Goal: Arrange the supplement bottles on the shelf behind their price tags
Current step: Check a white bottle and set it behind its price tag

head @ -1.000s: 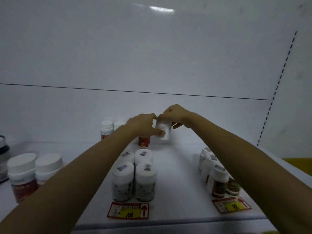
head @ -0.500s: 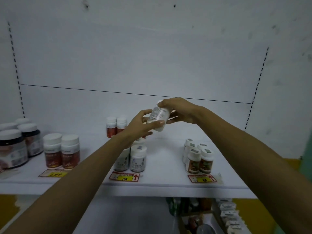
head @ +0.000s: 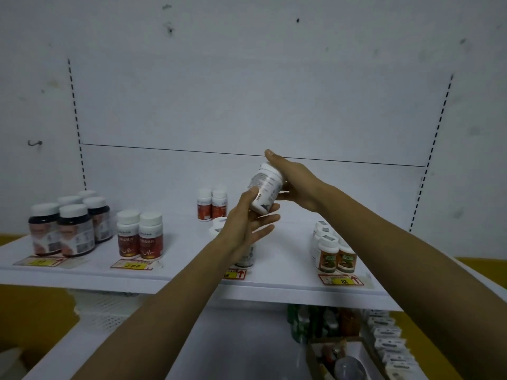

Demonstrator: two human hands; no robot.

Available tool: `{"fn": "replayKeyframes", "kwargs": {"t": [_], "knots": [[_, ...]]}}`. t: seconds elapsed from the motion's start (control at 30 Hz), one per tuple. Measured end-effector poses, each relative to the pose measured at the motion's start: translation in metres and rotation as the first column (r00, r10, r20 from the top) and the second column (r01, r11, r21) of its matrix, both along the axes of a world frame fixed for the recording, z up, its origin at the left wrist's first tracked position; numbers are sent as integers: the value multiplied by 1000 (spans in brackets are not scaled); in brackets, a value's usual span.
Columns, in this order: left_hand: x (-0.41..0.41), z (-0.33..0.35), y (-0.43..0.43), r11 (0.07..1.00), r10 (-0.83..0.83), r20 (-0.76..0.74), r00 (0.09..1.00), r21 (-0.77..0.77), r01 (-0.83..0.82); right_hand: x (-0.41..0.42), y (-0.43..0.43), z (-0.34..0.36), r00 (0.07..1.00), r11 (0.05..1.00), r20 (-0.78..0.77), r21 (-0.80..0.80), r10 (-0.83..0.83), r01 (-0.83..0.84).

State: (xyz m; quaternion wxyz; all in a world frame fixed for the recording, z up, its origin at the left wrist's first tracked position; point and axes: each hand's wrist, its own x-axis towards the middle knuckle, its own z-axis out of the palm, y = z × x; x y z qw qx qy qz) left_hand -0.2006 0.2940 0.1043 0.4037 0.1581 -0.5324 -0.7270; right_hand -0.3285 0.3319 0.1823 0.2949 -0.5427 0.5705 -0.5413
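Dim, cool light, soft blur, bowed edges

scuffed white back panel between two slotted uprights — yellow wall low at the sides.
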Motion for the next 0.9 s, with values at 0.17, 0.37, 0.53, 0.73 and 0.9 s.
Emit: {"fn": "replayKeyframes", "kwargs": {"t": [0.17, 0.37, 0.53, 0.73, 0.9], "knots": [[11, 1, -3, 968, -165, -70, 984, 179, 175, 10, -3, -3, 999, 994, 11, -102, 38, -37], [15, -6, 1, 913, -321, -68, 945, 244, 328, 32, -5, -2, 1000, 984, 30, -180, -3, 8], [18, 1, -5, 949, -231, -49, 972, 206, 237, 33, -6, 1, 991, 965, 8, -226, -134, 132], [26, 5, -11, 981, -140, 3, 990, 138, 138, 33, -13, 1, 989, 966, -32, -223, -144, 134], [35, 6, -26, 991, -57, -5, 998, 118, 57, 38, -25, 1, 986, 973, -81, -191, -148, 131]]}}
